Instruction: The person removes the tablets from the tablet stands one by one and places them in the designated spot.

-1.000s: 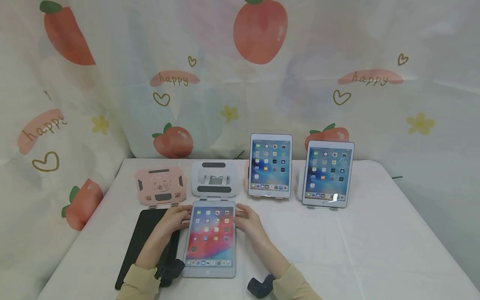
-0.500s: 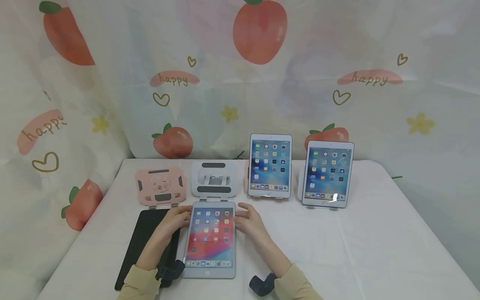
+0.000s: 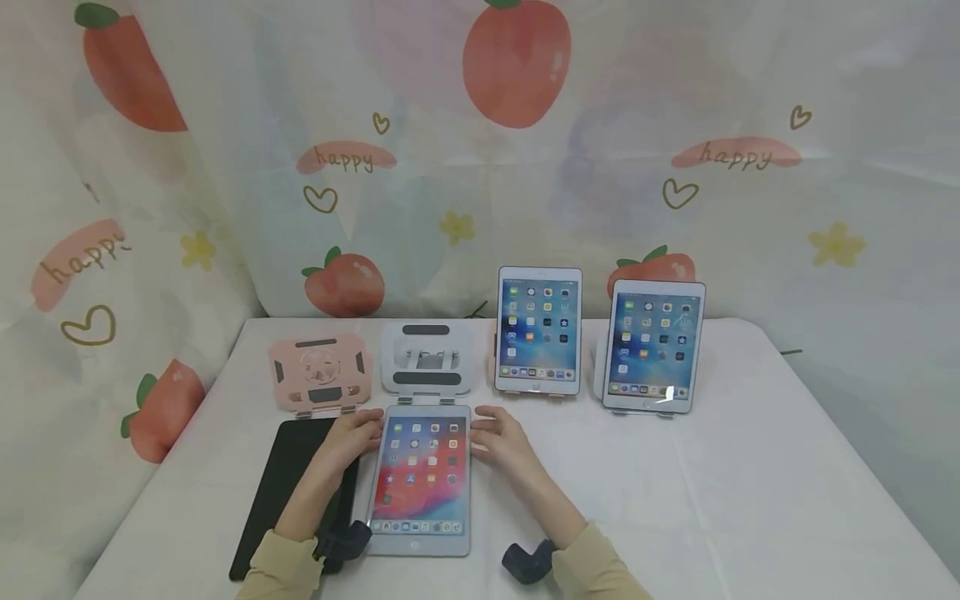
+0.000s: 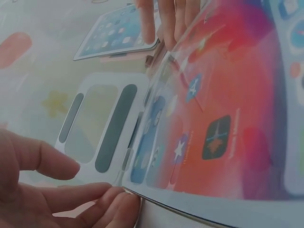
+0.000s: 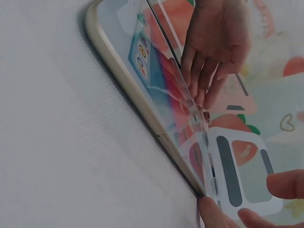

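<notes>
A white-framed tablet (image 3: 420, 483) with a lit red and blue home screen lies face up below a white folding stand (image 3: 427, 358). At its upper left edge, the fingertips of my left hand (image 3: 348, 442) touch the side, while the thumb is raised off it in the left wrist view. My right hand (image 3: 506, 442) is at the opposite edge, its fingertips against the tablet's side near the top corner and the thumb apart. Beneath my left forearm lies a black tablet (image 3: 281, 483), partly hidden, in front of a pink folding stand (image 3: 322, 371).
Two more white tablets, the nearer-centre tablet (image 3: 538, 333) and the right-hand tablet (image 3: 654, 350), lean upright on stands at the back. Dark wrist mounts (image 3: 528, 562) stick out from the sleeves. A patterned curtain (image 3: 465, 167) hangs behind the white table (image 3: 750, 500).
My right hand has eased slightly outward at the tablet's edge, and the tablet's top has come slightly nearer to me. My left hand has stayed almost still.
</notes>
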Available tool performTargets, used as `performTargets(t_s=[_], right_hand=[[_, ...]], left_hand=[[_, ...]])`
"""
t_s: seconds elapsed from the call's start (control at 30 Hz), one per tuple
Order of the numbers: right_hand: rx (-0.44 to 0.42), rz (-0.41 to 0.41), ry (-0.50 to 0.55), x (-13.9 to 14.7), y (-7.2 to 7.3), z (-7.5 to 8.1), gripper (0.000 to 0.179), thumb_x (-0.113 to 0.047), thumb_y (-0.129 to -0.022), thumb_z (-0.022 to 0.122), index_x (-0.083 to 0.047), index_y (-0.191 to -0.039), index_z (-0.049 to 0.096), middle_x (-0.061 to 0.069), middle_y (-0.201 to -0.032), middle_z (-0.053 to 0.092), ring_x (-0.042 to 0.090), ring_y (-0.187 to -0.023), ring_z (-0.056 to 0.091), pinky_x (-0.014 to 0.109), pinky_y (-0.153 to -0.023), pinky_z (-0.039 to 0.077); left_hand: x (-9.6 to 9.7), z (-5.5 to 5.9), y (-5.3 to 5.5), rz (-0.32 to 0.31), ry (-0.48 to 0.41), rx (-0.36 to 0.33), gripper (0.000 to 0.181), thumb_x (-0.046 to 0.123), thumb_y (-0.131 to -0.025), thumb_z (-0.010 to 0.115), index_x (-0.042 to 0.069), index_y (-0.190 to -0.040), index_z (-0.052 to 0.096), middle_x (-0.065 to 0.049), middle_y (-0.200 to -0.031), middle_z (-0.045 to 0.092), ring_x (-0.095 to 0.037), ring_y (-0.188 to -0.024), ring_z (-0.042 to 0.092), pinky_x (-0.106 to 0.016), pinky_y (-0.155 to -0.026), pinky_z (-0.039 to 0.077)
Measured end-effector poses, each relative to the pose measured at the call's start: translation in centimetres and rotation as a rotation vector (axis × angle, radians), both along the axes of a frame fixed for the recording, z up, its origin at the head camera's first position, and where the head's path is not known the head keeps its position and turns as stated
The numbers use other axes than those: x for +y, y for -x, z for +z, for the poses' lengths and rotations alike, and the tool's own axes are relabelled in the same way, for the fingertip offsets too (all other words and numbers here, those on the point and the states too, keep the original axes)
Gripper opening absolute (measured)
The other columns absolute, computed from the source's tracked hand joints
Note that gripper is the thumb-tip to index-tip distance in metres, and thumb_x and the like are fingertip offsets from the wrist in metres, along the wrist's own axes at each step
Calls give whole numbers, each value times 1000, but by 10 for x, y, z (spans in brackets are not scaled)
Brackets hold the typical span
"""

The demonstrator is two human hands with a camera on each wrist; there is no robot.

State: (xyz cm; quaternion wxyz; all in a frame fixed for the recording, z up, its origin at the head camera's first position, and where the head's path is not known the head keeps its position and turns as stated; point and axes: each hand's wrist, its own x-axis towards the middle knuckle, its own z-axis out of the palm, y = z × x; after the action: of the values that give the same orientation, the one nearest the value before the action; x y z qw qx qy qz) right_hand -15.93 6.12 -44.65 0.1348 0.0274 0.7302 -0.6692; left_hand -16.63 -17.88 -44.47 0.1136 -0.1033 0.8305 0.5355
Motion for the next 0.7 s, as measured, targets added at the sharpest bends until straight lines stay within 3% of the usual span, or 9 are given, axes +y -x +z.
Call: performTargets(t_s=[0.13,0.33,0.5,0.7], right_hand=[[19,15,-8,2,3,-2,42,-5,-90,54,8,-130,48,29,-122,56,35,-110,60,41,-89,56],[91,8,-88,10,9,-5,33,-7,-90,57,4,-120,58,23,-112,64,26,-95,66,38,-82,59],[141,-38,-97,20,15,-4,28,-5,-88,57,5,-113,63,22,-106,68,22,-89,68,38,-79,59],[140,-73,-86,33,23,-2,28,-4,-88,57,4,-114,63,22,-107,68,17,-89,67,35,-81,58]], left_hand=[[0,0,1,65,-21,23,40,17,-98,46,-3,-133,52,-24,-124,59,-27,-103,62,-37,-91,55],[7,3,1,99,-79,56,36,17,-96,51,0,-127,57,-22,-116,63,-22,-92,63,-35,-85,56],[19,5,5,70,-97,94,33,16,-94,55,0,-123,61,-20,-112,64,-21,-90,64,-35,-83,57],[34,6,15,24,-113,124,32,15,-94,57,2,-122,62,-17,-114,65,-22,-93,66,-38,-86,57]])
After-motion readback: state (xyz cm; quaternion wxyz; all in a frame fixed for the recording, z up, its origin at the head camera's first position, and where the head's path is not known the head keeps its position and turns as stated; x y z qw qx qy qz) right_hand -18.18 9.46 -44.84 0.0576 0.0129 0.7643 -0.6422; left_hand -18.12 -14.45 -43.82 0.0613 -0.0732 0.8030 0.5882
